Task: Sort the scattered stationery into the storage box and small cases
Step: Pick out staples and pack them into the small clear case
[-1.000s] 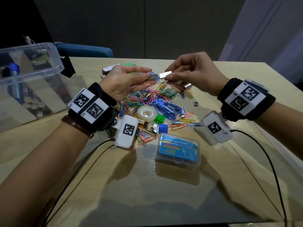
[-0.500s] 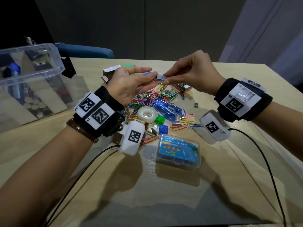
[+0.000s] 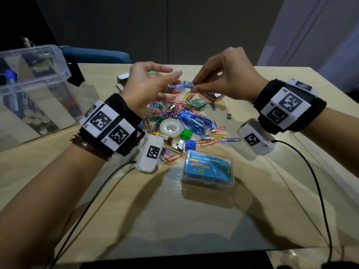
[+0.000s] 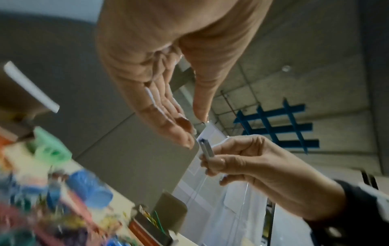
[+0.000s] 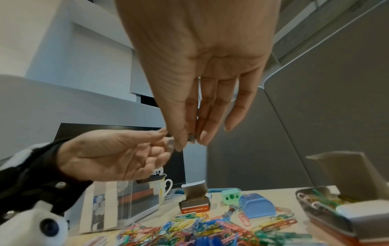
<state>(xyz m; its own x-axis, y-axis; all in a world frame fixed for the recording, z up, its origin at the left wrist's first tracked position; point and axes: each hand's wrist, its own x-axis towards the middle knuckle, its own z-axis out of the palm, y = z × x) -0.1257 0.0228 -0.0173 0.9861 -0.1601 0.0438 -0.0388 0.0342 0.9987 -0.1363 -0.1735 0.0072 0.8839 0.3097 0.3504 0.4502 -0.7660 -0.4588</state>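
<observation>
left hand [image 3: 147, 88] now spread — metal staple strip [image 3: 188, 84] right-pinched

Motion is smearing the left hand [image 3: 147, 84] and the small blue thing [image 3: 174, 85] beside its fingers, so whether they are touching it is unclear. The paper clips [image 4: 31, 216] are blurring together in the left wrist view. The picture's edge is cutting off the storage box [image 3: 29, 78].

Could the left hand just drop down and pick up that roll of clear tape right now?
Probably yes. The left hand hangs above the paper clips with its fingers spread and, as far as I can tell, holding nothing. The tape roll lies flat just below it, uncovered on top. Only the right hand is busy, pinching a staple strip.
</observation>
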